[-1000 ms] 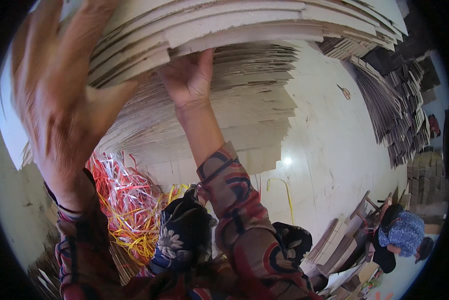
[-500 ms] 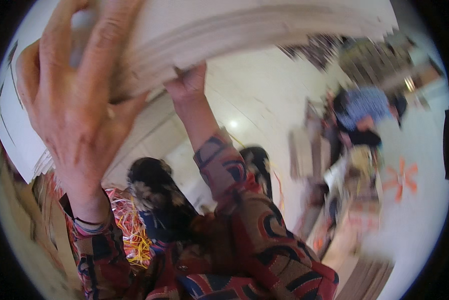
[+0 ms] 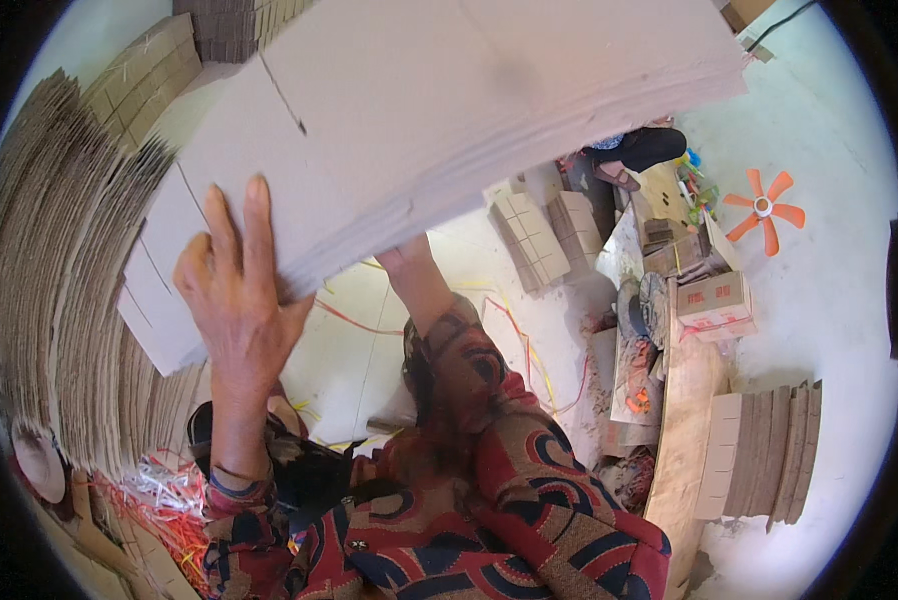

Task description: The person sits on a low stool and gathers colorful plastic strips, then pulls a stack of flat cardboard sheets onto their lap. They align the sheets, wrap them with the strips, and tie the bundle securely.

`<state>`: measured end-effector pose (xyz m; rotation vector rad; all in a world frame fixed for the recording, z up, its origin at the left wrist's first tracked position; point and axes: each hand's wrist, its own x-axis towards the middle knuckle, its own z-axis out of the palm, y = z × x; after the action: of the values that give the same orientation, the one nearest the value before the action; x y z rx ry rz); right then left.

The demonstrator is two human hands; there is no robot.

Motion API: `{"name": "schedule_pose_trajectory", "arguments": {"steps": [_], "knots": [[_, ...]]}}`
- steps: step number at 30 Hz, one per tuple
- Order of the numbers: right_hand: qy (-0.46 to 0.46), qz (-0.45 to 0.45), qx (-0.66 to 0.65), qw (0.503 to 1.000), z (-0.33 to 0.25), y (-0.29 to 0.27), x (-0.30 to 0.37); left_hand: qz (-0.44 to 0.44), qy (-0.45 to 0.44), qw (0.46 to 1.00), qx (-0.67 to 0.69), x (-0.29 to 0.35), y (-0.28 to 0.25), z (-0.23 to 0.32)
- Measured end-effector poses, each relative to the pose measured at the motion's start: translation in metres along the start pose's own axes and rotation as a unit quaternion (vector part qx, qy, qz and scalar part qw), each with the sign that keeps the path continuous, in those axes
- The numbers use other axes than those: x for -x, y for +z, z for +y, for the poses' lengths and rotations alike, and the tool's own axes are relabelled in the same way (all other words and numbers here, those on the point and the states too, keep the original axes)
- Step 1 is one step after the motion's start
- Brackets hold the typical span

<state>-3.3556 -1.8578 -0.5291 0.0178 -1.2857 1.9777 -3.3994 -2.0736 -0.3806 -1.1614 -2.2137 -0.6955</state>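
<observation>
A thick stack of pale cardboard sheets (image 3: 449, 130) is held up across the top of the view, tilted, with slits cut into it. My left hand (image 3: 244, 290) grips its near left edge, fingers stretched over the upper face and thumb at the edge. Beneath the stack, my right hand (image 3: 401, 252) holds it from below; its fingers are hidden. More pale slit sheets (image 3: 164, 300) show at the left, beside and beyond my left hand.
Tall rows of grey-brown cardboard (image 3: 59, 270) stand at the left, above tangled red and white strapping (image 3: 164, 495). At right are a wooden plank (image 3: 684, 430), a printed carton (image 3: 714, 300), upright cardboard bundles (image 3: 769, 455) and an orange fan (image 3: 762, 207). Another person's leg (image 3: 649, 150) shows beyond.
The stack has swung so that more of its upper face shows. My left hand has moved right and lower in view, and my right hand is further under the stack. The view has shifted.
</observation>
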Motion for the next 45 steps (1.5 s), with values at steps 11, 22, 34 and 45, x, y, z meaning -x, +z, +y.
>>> {"name": "schedule_pose_trajectory", "arguments": {"steps": [11,22,34,45], "knots": [[0.166,0.217,-0.1,0.957,0.046,-0.119,0.054,-0.107,0.024,0.984,0.141,0.037,0.093,-0.017],[0.144,0.14,-0.043,0.979,-0.009,-0.048,0.034,-0.072,-0.019,0.977,0.201,0.048,0.095,-0.04],[0.156,0.07,0.189,0.967,-0.05,-0.034,-0.003,-0.106,-0.152,0.928,0.322,0.075,0.113,-0.044],[0.349,0.154,0.254,0.889,0.008,-0.094,0.009,-0.28,-0.253,0.822,0.426,0.077,0.193,-0.068]]}}
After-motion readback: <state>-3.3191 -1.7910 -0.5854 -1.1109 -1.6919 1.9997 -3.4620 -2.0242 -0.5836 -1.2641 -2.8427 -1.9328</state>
